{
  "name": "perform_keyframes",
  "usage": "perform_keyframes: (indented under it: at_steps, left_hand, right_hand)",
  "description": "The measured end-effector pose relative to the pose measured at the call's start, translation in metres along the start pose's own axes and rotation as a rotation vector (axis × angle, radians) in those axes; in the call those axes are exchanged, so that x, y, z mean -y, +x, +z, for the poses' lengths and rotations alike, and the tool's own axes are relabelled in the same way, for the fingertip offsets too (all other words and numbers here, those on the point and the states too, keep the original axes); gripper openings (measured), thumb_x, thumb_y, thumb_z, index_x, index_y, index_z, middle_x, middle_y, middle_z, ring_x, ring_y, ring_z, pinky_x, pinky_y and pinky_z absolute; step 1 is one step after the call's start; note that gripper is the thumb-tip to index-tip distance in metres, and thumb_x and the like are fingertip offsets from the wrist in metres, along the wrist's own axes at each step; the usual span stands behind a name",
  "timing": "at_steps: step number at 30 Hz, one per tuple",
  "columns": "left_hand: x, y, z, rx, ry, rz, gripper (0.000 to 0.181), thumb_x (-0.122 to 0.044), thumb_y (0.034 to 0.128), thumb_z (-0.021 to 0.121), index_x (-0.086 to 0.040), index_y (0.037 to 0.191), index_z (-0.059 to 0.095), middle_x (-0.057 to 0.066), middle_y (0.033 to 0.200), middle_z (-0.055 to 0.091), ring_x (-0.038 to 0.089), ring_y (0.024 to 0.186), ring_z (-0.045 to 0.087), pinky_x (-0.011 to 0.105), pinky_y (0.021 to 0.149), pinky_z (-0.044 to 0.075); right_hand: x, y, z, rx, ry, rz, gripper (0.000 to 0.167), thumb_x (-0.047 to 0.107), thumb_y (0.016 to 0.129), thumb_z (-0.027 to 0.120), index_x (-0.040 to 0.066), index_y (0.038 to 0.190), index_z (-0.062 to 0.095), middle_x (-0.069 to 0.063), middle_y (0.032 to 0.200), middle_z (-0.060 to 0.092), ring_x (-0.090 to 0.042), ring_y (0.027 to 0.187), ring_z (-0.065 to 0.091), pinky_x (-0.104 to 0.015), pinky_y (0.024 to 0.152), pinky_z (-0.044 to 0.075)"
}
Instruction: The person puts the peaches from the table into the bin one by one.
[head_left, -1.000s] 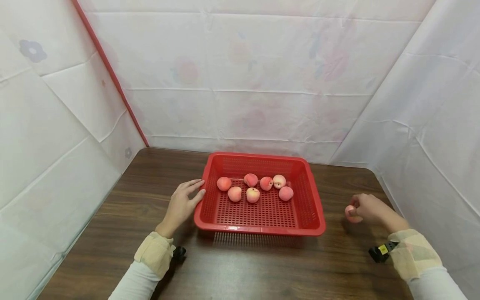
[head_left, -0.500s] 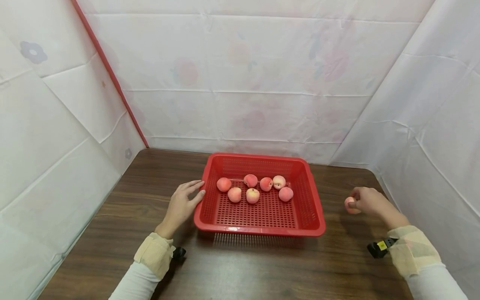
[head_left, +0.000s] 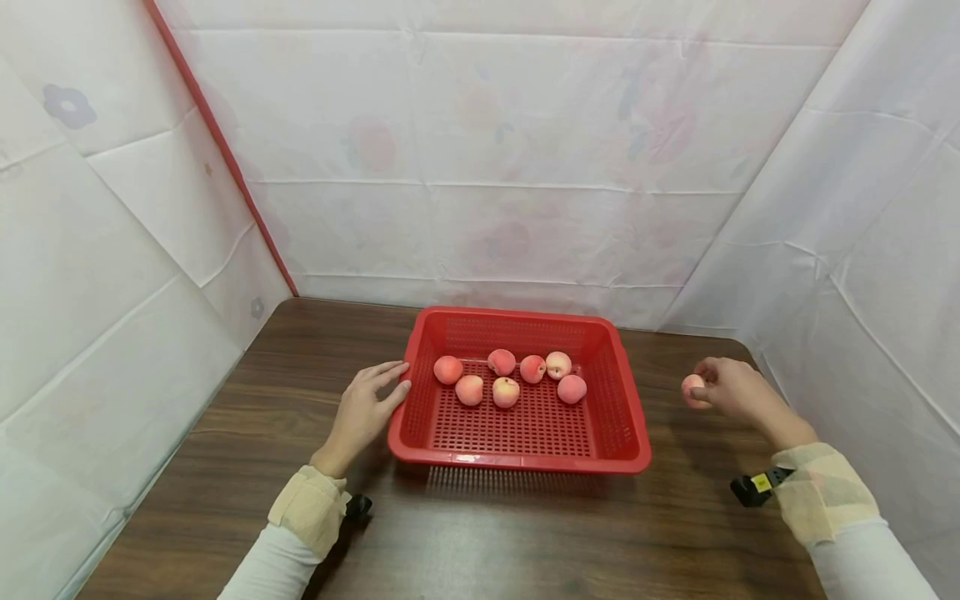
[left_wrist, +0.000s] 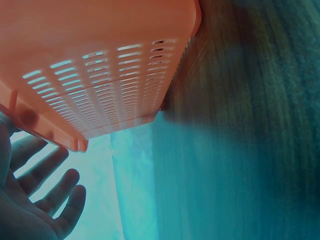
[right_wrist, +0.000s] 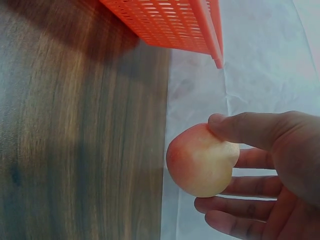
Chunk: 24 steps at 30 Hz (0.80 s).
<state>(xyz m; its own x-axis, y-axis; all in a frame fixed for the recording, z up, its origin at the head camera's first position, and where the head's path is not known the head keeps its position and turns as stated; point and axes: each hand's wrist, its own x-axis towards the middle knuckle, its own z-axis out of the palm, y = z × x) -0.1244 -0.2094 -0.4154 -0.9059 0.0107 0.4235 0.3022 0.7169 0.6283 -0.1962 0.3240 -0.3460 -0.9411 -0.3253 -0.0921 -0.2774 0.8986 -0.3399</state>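
Between thumb and fingers, my right hand [head_left: 738,392] pinches a peach [right_wrist: 200,162] above the table, to the right of the red plastic basket [head_left: 517,461]. In the right wrist view the peach is red on one side and pale yellow on the other. My left hand [head_left: 363,408] touches the basket's left rim, its fingers relaxed and spread; the left wrist view has those fingers [left_wrist: 62,187] at the rim's edge. Several peaches lie on the slotted bottom of the basket, among them a pale one [head_left: 558,365] at the right and a red one [head_left: 448,370] at the left.
The basket stands near the back middle of a dark wood-grain table [head_left: 480,542]. White sheeting with faint prints [head_left: 480,167] hangs behind the table and along both sides. A red strip [head_left: 225,150] runs down the back left corner.
My right hand has risen and shifted slightly left toward the basket, carrying the peach up off the table. The left hand and the peaches in the basket stay where they were.
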Motion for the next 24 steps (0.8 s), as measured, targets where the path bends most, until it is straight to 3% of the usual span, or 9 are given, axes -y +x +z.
perform_keyframes:
  at_steps: [6,24]
  left_hand:
    - [0.0,0.0,0.0,-0.001,-0.001,-0.001,0.034,-0.018,0.0871,0.07,-0.004,0.118,0.068,0.01,0.119,0.064,0.033,0.114,0.053,0.051,0.093,0.04]
    - [0.0,-0.001,0.0,-0.004,-0.003,0.009,0.034,-0.018,0.0874,0.07,-0.004,0.118,0.068,0.01,0.119,0.065,0.032,0.114,0.053,0.05,0.093,0.04]
  right_hand:
    - [0.004,0.004,-0.003,-0.046,0.0,-0.019,0.03,0.023,0.084,0.071,-0.004,0.096,0.064,-0.007,0.081,0.065,-0.023,0.074,0.059,-0.042,0.065,0.046]
    - [0.026,0.015,-0.009,-0.105,0.01,-0.008,0.036,0.028,0.084,0.073,-0.004,0.1,0.064,-0.011,0.087,0.065,-0.026,0.079,0.059,-0.044,0.069,0.046]
